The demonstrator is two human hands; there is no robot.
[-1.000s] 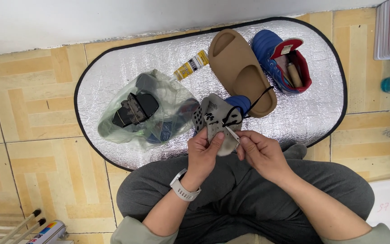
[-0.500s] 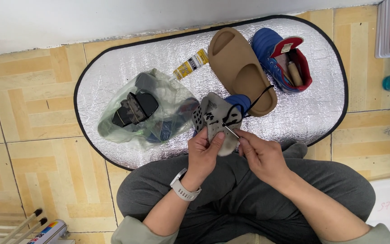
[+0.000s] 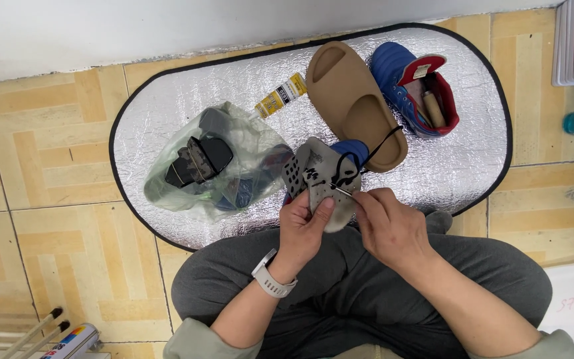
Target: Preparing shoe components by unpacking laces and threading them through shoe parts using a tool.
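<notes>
You are sitting cross-legged at the near edge of the silver mat (image 3: pixel 167 126), and both of your hands meet just over that edge. Your left hand (image 3: pixel 307 229) is closed around the lower part of a grey shoe piece (image 3: pixel 323 179), thumb pressed flat on its face, so the piece stands up out of your fist and leans toward the mat. Your right hand (image 3: pixel 390 226) is just beside it, fingers pinched narrow on a small metal needle (image 3: pixel 342 191) whose tip touches the grey piece. A black thread (image 3: pixel 373 149) runs from that spot up across the tan slide sandal (image 3: pixel 357 103), which lies on the mat just beyond the grey piece.

Farther along the mat from the sandal sits a blue and red shoe (image 3: pixel 416 86); on the sandal's other side lie a yellow glue tube (image 3: pixel 280 96) and a clear plastic bag (image 3: pixel 214 163) of dark items.

Your fingers cover the piece's lower end, and something blue behind it is mostly hidden. The bag's contents are hard to make out.
</notes>
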